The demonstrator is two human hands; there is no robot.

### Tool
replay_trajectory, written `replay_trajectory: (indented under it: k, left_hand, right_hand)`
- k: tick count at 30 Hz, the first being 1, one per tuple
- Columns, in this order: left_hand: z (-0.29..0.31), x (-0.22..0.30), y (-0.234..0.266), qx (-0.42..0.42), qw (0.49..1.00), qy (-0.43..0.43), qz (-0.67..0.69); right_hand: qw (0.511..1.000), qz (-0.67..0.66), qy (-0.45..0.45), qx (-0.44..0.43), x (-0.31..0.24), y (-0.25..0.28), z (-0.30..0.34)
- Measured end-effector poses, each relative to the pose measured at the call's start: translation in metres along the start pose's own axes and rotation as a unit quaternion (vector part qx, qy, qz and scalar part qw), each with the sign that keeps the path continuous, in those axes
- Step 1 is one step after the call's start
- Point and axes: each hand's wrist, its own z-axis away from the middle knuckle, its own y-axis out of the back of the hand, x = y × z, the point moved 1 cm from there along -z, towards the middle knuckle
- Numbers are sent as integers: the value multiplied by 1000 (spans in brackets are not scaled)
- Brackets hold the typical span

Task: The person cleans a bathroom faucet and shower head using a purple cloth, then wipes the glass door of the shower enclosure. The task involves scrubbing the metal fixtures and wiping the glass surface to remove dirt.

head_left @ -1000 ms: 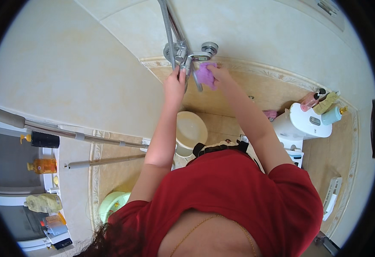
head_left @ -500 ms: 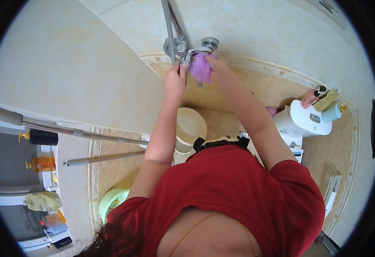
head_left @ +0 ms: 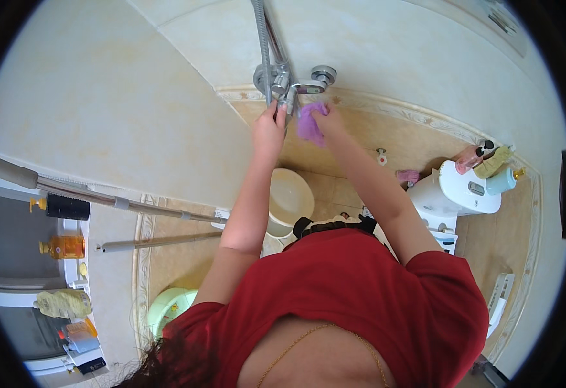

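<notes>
A chrome shower mixer tap (head_left: 310, 88) is fixed to the tiled wall at the top, with a metal shower hose (head_left: 263, 48) and a riser pipe running up from it. My left hand (head_left: 270, 132) is closed around the tap's lower part, beside the hose; the exact piece between its fingers is partly hidden. Just right of it and below the tap body, my right hand (head_left: 332, 121) grips a crumpled purple cloth (head_left: 310, 125). The cloth hangs apart from the tap body.
Below my forearms stands a cream bucket (head_left: 290, 194). A toilet cistern (head_left: 459, 187) with pump bottles (head_left: 502, 181) on it is at right. Metal poles (head_left: 157, 212) slant in from the left, near a shelf with bottles (head_left: 63, 247). A green basin (head_left: 165, 309) sits lower left.
My right hand has drawn the purple cloth down and off the tap body, uncovering it. My left hand keeps its hold low on the tap. The view has shifted slightly.
</notes>
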Motion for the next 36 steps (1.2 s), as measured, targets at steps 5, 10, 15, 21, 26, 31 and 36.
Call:
replay_trajectory:
  k: [5, 10, 15, 21, 26, 31, 36]
  left_hand:
    - [2, -10, -7, -4, 1000, 12, 17]
    - [1, -9, -6, -1, 1000, -10, 7]
    - [0, -12, -4, -1, 1000, -9, 8]
    - [1, -6, -5, -14, 1000, -8, 20]
    - [0, -18, -8, -2, 999, -6, 34]
    - [-2, -11, -5, -17, 1000, -25, 7]
    - [-1, -15, -4, -16, 1000, -9, 4]
  right_hand:
    - [926, 182, 328, -30, -30, -12, 25]
    - [884, 188, 427, -35, -23, -19, 15]
    - [875, 232, 402, -135, -28, -10, 41]
    - [931, 129, 315, -132, -25, -16, 13]
    - [889, 229, 358, -172, -28, -4, 50]
    - [902, 223, 350, -122, -29, -14, 16]
    - [896, 252, 322, -175, -41, -7, 38]
